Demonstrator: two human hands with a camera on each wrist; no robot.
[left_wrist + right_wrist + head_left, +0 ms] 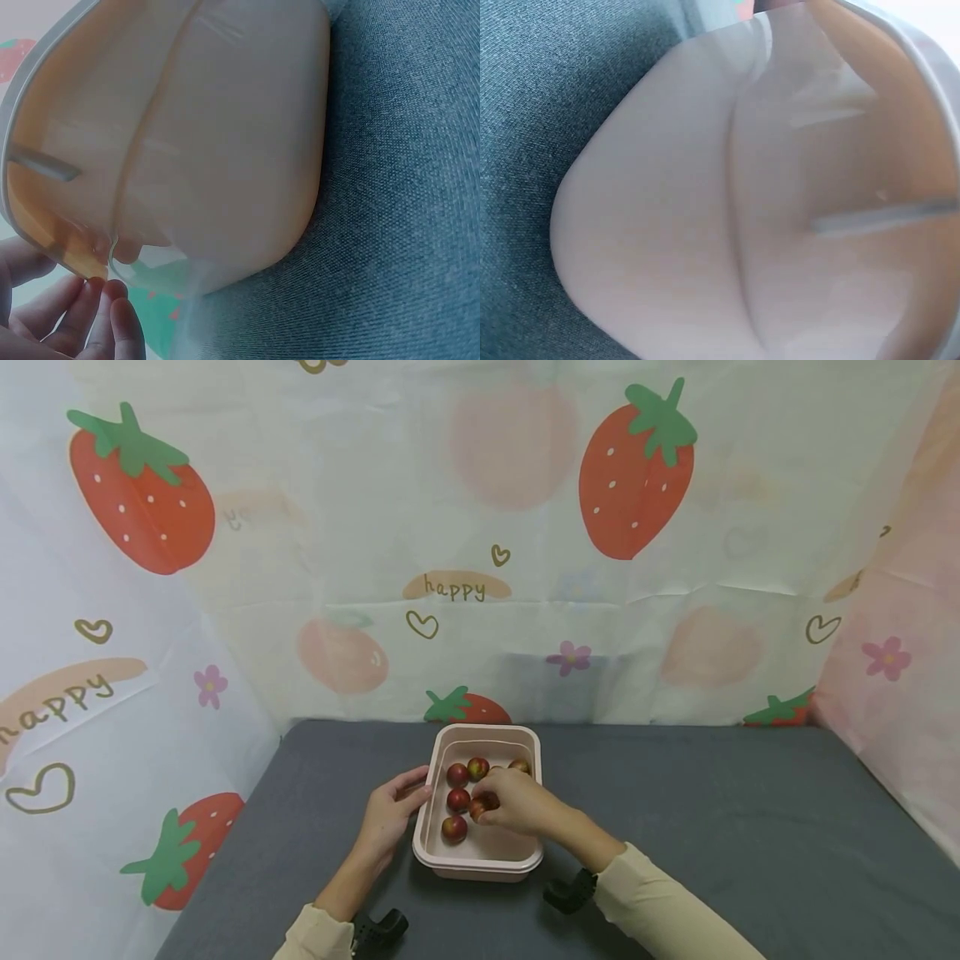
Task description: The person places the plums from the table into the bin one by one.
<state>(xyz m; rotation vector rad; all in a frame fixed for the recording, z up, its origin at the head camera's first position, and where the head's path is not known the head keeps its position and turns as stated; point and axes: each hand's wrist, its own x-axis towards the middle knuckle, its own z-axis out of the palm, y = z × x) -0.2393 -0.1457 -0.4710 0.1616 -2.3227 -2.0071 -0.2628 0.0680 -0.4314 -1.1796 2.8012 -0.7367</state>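
Note:
A pale pink plastic box (480, 862) stands on the grey cloth, with several small red-and-yellow plums (453, 829) lying in it. My left hand (390, 814) holds the box's left rim; in the left wrist view its fingers (97, 322) bend at the rim from outside. Reaching over the right side, my right hand (517, 802) is inside the box and pinches a plum (477, 811) near the middle. Its knuckles partly cover the plums behind. In the right wrist view the box's outer wall (652, 210) fills most of the picture and hides the fingers.
Grey cloth (697, 827) covers the table around the box. Behind and at the sides hang sheets (360, 527) printed with strawberries. Each wrist wears a black camera mount (570, 892) near the table's front.

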